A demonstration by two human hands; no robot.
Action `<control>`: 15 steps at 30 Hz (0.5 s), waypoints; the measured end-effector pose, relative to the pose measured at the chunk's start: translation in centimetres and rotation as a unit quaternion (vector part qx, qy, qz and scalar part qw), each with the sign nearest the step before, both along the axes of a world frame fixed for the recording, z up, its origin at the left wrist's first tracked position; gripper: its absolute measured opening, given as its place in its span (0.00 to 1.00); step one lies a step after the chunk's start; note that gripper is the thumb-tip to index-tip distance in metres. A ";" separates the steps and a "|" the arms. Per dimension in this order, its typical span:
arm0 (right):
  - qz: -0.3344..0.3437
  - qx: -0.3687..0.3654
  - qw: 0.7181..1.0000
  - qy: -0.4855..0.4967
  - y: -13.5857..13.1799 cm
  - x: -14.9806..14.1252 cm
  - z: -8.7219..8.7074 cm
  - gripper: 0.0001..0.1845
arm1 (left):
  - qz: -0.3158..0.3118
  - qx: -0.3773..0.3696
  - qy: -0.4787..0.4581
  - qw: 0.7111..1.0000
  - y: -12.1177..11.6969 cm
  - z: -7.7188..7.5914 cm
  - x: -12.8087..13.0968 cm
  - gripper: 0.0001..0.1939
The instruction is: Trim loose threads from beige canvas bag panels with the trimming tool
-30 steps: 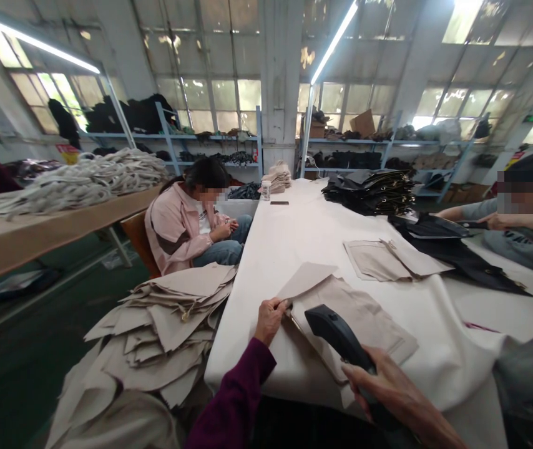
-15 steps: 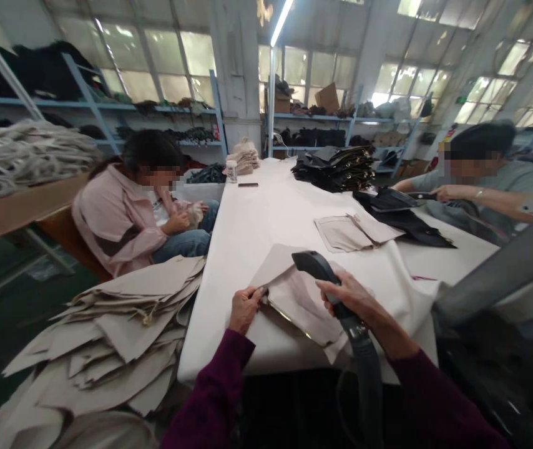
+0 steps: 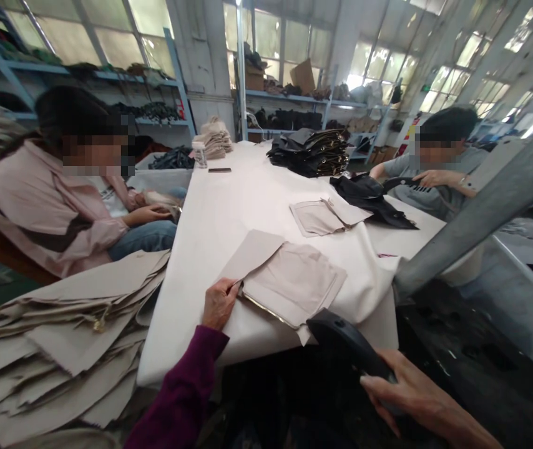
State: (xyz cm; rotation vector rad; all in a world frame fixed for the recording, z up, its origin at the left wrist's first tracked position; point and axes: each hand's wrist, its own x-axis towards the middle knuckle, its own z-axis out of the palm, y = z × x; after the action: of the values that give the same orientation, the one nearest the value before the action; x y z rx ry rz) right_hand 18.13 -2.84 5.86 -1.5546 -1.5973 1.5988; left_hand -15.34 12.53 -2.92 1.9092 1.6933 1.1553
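My left hand (image 3: 220, 303) pinches the left corner of a beige fabric pouch piece (image 3: 289, 277) lying on the table. Along the near edge of that piece runs a metal zipper (image 3: 269, 310). My right hand (image 3: 402, 390) is wrapped round the grip of a black curved hand-held tool (image 3: 341, 333), whose exact kind I cannot make out. The tool's broad tip is at the piece's near right corner, by the zipper end; whether it touches the cloth I cannot tell. A second beige piece (image 3: 317, 218) lies farther back on the table.
The white-covered table (image 3: 238, 206) carries a stack of black pieces (image 3: 311, 153) and a beige stack (image 3: 215, 137). Beige panels (image 3: 74, 337) are heaped at left. One co-worker (image 3: 60, 206) sits left, another (image 3: 439, 162) right. A slanted metal post (image 3: 472, 218) stands at right.
My right hand has drawn the black tool back from above the cloth to the near right corner, uncovering the piece. The left hand keeps its corner. The view has turned right.
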 end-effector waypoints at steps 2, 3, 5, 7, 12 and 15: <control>-0.006 -0.004 1.000 0.013 0.6 -0.8 -0.9 0.13 | -0.014 0.003 0.035 0.999 -0.1 -0.1 -0.1 0.15; -0.013 -0.001 1.000 0.016 1.1 -1.2 -1.2 0.13 | -0.015 0.004 0.051 0.999 -0.1 -0.1 -0.2 0.15; -0.031 0.012 0.999 0.023 2.3 -1.4 -1.6 0.13 | -0.006 0.009 0.071 0.997 -0.1 -0.2 -0.4 0.15; -0.053 0.033 0.997 0.035 3.3 -1.2 -1.6 0.14 | 0.008 0.012 0.079 0.997 -0.1 -0.3 -0.5 0.15; -0.106 0.073 0.991 0.021 4.3 0.9 -1.3 0.17 | 0.018 0.014 0.083 0.996 -0.1 -0.6 -0.3 0.15; -0.117 0.084 0.990 -0.003 4.1 2.2 -2.0 0.17 | 0.061 0.020 0.115 0.991 0.0 -0.7 0.0 0.18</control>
State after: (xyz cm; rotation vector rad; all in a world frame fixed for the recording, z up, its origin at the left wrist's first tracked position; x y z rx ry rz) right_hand 20.31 1.30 3.88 -1.5903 -1.4512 1.3018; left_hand -15.29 12.53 -3.62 2.0553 1.9436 1.0522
